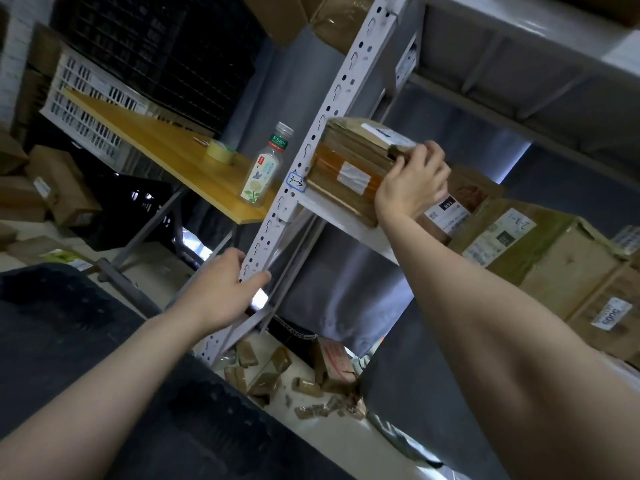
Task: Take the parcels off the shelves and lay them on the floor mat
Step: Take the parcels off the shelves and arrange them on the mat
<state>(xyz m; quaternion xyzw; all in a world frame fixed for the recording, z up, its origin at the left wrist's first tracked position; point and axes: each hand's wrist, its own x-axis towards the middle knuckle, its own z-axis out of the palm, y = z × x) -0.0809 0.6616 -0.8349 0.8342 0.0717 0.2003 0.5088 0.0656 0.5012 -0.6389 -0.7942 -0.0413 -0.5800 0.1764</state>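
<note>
At about nine o'clock a yellow counter [166, 147] carries a roll of tape [220, 151] and a clear drink bottle [265, 168] standing upright at its near corner. Toward seven o'clock the left hand [225, 289] rests on the perforated grey upright [311, 147] of the rack, its grip loosely curled round the post and holding no parcel; it looks like a brace for balance. Just right of centre, around one o'clock, a stack of flat brown parcels [349, 161] lies at the left end of the shelf [341, 220], touching the post. The right hand [412, 181] has its grip closed on the stack's right end, fingers over the top parcel's edge. These look light and fairly stiff, though the taped wrapping may be slick, so parcels could slide apart; a hold beneath the lowest one seems safest. At three o'clock larger cardboard boxes [540, 244] wait on the same shelf.
</note>
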